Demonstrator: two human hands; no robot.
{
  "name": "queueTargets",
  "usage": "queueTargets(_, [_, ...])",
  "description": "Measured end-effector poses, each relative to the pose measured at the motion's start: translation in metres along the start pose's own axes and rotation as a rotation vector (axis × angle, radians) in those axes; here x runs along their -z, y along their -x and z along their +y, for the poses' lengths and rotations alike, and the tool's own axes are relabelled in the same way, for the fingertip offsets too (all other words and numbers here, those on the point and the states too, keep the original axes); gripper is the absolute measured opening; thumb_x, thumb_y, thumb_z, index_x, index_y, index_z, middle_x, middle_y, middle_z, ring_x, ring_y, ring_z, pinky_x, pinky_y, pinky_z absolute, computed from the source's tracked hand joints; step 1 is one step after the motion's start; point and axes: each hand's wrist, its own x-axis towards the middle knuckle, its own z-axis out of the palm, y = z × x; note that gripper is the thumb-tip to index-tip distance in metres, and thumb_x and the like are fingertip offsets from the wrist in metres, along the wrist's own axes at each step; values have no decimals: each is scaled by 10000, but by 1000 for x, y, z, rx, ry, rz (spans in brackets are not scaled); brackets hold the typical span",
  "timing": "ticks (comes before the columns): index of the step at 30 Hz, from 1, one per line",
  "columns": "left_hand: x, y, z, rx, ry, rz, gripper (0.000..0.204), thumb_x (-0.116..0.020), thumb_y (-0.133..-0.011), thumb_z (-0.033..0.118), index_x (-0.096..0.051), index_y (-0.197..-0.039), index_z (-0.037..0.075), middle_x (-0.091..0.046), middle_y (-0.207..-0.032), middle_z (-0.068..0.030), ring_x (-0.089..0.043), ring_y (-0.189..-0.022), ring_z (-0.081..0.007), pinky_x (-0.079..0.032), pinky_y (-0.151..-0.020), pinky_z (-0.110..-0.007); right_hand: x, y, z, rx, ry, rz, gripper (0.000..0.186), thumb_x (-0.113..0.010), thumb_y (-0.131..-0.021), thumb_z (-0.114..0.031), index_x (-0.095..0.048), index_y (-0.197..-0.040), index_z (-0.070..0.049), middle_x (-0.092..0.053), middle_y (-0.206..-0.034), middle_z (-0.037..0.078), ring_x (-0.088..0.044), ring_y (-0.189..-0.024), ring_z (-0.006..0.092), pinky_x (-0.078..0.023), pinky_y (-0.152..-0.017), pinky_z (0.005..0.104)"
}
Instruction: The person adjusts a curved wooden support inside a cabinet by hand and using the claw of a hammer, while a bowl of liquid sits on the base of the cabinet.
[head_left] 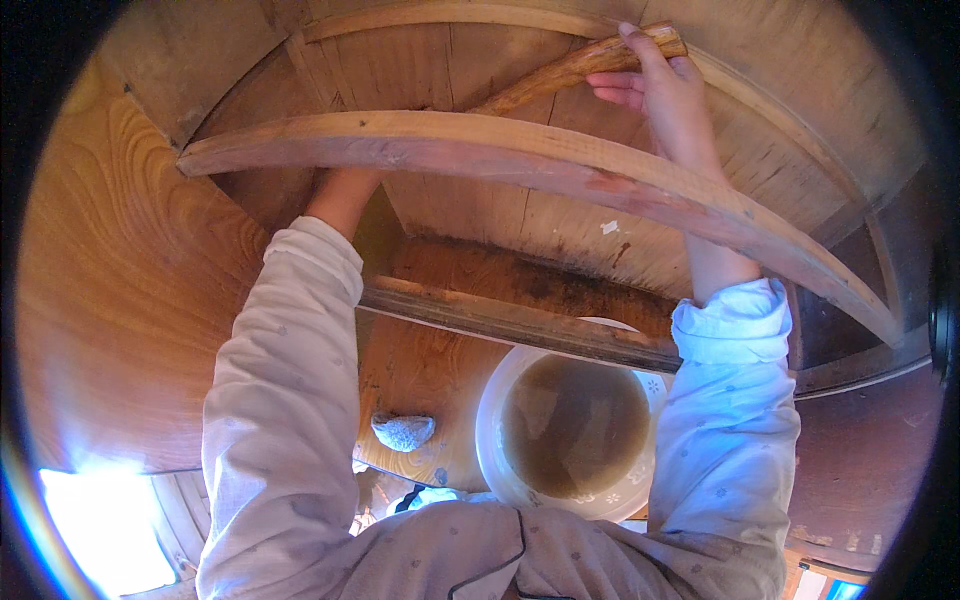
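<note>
My right hand point(650, 80) is raised at the upper right with the thumb on a rough wooden stick point(560, 72) and the other fingers curled beneath it, holding it near its end. The stick slants down to the left, behind a pale wooden rail point(520, 150) that crosses in front of both my arms. My left hand reaches behind that rail; its wrist point(345, 198) shows, but the fingers are hidden, so I cannot tell what they touch.
Around me is a wooden cabinet with plank panels point(540, 220) and a lower bar point(510, 320). Below, a white basin point(490, 430) of murky brown water sits on a wooden surface point(420, 370), beside a crumpled grey cloth point(402, 432). Bright daylight shows at the lower left.
</note>
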Motion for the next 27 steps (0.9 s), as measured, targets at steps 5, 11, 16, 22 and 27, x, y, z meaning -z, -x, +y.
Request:
queueTargets(5, [-3, 0, 2, 5, 16, 6, 412, -398, -970, 313, -463, -1286, 58, -442, -1349, -97, -452, -1186, -224, -311, -1036, -352, 0, 3, 4, 41, 2, -20, 386, -594, -864, -295, -485, -1027, 37, -616, -920, 175, -648, -690, 224, -544, -588, 273])
queueTargets(11, [-7, -3, 24, 46, 152, -20, 419, -401, -970, 319, -458, -1290, 56, -437, -1353, -97, -445, -1193, -225, -305, -1040, -350, 6, 9, 0, 69, -45, 40, 359, -620, -851, -312, -535, -950, 22, -615, -778, 125, -637, -564, 201, -524, -485, 268])
queueTargets(16, [-39, 4, 58, 112, 386, -187, 425, -403, -969, 325, -454, -1294, 55, -432, -1357, -96, -439, -1198, -227, -300, -1043, -349, -10, 17, -32, 221, 272, -15, 340, -556, -882, -324, -604, -887, 13, -672, -892, 114, -602, -586, 136, -494, -528, 236])
queueTargets(22, [-23, 3, 45, 165, 630, -108, 433, -406, -968, 331, -450, -1298, 53, -427, -1362, -96, -432, -1205, -229, -294, -1046, -347, 17, 35, -20, 191, 35, 35, 346, -604, -857, -323, -576, -944, 11, -670, -819, 110, -613, -535, 164, -493, -464, 255])
queueTargets(27, [-14, -3, 44, 248, 267, 100, 465, -413, -962, 355, -431, -1313, 50, -420, -1364, -97, -405, -1227, -235, -274, -1056, -340, -4, 31, -16, 182, 7, 22, 326, -564, -880, -294, -566, -974, 18, -667, -893, 145, -622, -579, 175, -512, -516, 259])
